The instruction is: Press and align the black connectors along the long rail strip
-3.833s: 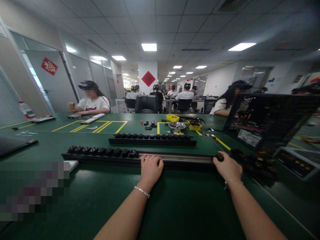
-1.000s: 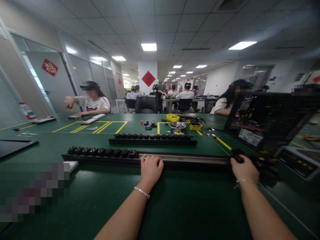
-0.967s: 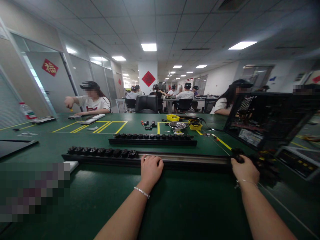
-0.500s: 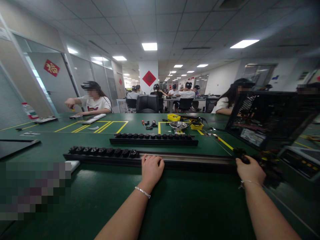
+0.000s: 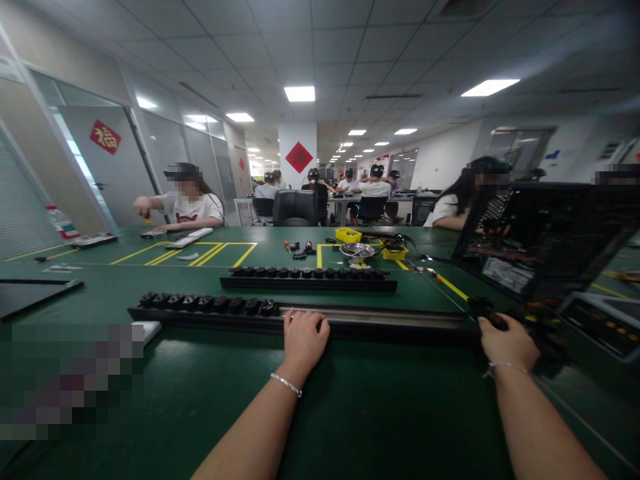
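Observation:
A long black rail [image 5: 400, 325] lies across the table before me, its left part filled with a row of black socket modules [image 5: 205, 303] and its right part an open channel. My left hand [image 5: 306, 337] is closed over the rail's near edge, just right of the last module, with its fingertips inside the channel. Beyond the rail's right end, my right hand [image 5: 510, 343] is closed around a small black part [image 5: 485, 310], which looks like another socket module; my fingers partly cover it. Close behind that hand is a dark heap of parts [image 5: 545, 333], blurred and hard to make out.
A second filled black rail [image 5: 307, 283] lies farther back. Behind it stand a metal bowl [image 5: 357, 250] and yellow bins [image 5: 349, 235]. An open computer case [image 5: 530, 240] stands at right, beside a boxed device [image 5: 603, 323]. Co-workers sit across the table.
My right hand has moved slightly right and down, away from the rail's end, with the black part still in it. My left hand stays on the rail.

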Available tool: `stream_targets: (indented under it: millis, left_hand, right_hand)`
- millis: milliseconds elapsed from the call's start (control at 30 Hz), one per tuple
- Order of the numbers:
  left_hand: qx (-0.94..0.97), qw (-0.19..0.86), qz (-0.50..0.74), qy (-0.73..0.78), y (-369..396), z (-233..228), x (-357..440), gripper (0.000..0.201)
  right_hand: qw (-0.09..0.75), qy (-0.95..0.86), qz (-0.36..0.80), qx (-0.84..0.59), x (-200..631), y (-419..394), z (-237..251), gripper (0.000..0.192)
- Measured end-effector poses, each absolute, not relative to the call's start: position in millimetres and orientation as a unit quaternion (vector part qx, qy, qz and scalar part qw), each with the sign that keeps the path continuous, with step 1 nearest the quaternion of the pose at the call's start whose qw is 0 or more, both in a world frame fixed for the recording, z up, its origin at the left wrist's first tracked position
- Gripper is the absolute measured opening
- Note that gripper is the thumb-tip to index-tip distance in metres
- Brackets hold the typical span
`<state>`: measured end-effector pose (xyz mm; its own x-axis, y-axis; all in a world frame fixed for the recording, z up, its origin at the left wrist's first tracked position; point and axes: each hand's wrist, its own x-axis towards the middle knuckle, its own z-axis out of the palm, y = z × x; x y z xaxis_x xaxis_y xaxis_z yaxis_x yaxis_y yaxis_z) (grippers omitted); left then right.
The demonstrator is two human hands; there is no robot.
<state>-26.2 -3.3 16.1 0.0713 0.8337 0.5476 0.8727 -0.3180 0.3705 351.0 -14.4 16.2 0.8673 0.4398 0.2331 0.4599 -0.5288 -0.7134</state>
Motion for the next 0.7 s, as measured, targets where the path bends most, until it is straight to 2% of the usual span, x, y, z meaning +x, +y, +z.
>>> stream_targets:
  millis: [600, 700]
  left_hand:
    - [-0.743, 0.025, -0.35, -0.569, 1.1, 9.4, -29.2, 0.024]
    - [-0.743, 0.022, -0.346, -0.572, 0.7, 9.6, -29.2, 0.023]
  right_hand:
    - [0.427, -0.236, -0.004, -0.873, 361.8, -13.4, 11.5, 0.051]
    - [0.421, -0.234, -0.033, -0.876, 369.2, -8.8, 4.4, 0.048]
